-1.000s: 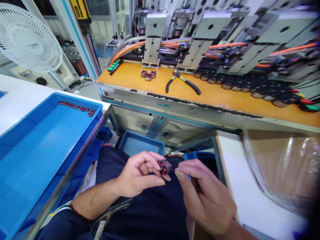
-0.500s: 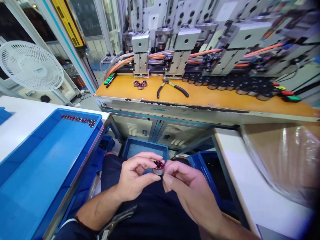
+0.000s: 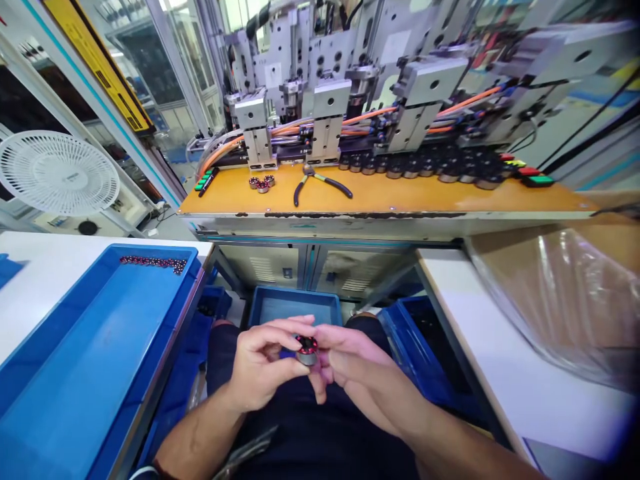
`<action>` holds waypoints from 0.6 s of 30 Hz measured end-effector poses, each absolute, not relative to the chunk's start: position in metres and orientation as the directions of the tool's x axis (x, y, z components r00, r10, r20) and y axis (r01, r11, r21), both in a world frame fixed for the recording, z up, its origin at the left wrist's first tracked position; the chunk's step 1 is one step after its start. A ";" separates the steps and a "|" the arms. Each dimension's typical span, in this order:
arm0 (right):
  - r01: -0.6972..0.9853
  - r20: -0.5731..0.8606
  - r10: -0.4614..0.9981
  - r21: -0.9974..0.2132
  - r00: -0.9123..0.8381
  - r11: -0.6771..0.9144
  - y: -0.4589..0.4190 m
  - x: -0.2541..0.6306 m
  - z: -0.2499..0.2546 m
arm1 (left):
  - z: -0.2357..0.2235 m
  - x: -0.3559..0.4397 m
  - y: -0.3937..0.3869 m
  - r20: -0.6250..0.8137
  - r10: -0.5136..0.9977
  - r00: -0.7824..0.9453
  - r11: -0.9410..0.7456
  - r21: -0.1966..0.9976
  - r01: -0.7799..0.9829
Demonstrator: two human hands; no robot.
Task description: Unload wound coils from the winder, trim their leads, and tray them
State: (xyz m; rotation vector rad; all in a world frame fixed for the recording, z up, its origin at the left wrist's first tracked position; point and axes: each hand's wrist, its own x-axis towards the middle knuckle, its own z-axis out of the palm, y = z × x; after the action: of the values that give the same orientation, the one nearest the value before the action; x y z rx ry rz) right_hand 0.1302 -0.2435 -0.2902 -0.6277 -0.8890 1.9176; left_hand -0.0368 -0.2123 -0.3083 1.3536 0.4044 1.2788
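Where the left table and right table leave a gap, the left hand and right hand meet above the lap, with room on either side before the table edges. Bench: orange top, chipped front edge, closing the far end of the gap. Tray: blue, on left table; small pieces along its far end. Plastic: clear, on right table. Bin: blue, low, beyond the hands. On bench: pliers, handles toward the person; three rings to their left; machine behind.
Motor part: between the hands; short, round, red-and-black face up, grey rim below, axis near upright. Left hand: thumb and fingers pinching it. Right hand: half open, fingers bent at its right side; grip cannot be told.
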 end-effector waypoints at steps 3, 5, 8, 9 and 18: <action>-0.423 -0.077 0.899 -0.863 -0.432 -0.277 -0.244 0.130 -0.298 | -0.304 -0.037 -0.213 0.449 0.816 0.363 -0.289 0.862 -0.416; -0.383 -0.061 0.915 -0.895 -0.400 -0.227 -0.246 0.129 -0.303 | -0.305 -0.037 -0.212 0.464 0.805 0.370 -0.313 0.862 -0.400; -0.335 0.033 0.941 -0.938 -0.336 -0.086 -0.249 0.130 -0.305 | -0.315 -0.035 -0.205 0.437 0.826 0.357 -0.280 0.867 -0.413; -0.292 0.096 0.952 -0.956 -0.291 0.007 -0.250 0.130 -0.304 | -0.320 -0.034 -0.202 0.395 0.858 0.329 -0.245 0.877 -0.413; 0.764 0.887 0.385 -0.060 -0.254 0.643 -0.240 0.151 -0.311 | -0.321 -0.030 -0.224 0.384 0.922 0.059 -0.383 0.923 -0.018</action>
State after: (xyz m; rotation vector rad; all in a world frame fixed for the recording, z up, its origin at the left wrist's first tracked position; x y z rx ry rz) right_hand 0.1507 -0.2395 -0.3106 -0.9124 -1.8700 -0.4776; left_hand -0.0300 -0.2238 -0.3213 1.5161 0.9459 1.4459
